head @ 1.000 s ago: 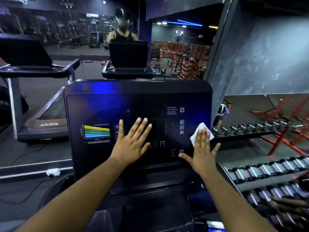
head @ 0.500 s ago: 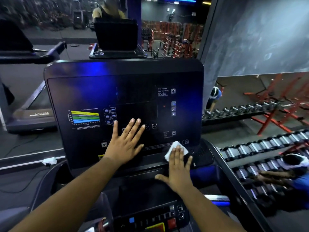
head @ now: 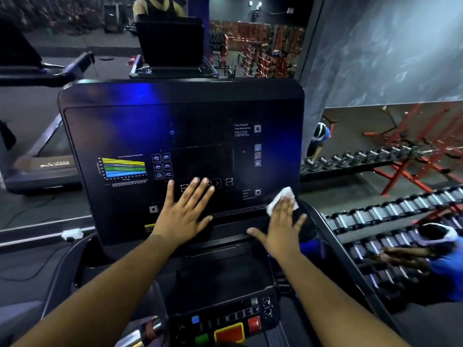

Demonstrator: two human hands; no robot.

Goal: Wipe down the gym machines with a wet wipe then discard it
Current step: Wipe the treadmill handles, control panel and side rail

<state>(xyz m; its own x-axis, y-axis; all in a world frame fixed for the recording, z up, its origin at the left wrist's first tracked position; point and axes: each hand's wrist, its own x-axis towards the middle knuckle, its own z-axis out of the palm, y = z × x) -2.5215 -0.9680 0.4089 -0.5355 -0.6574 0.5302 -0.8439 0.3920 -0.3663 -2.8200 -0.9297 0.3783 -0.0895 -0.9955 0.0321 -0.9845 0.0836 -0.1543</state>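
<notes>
The right hand (head: 281, 227) presses the wet wipe (head: 281, 199) flat with fingers together at the console (head: 180, 136) corner, the left hand (head: 184, 212) lies spread on the buttons and may trigger one.

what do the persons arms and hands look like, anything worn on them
Both forearms come in bare from the bottom of the view, with no sleeves in sight. The left hand and right hand wear no gloves, and no watch, band or ring can be seen on the wrists or fingers. Each shows a full, open set of five fingers with short nails. No markings or tattoos are visible in this dim light.
</notes>
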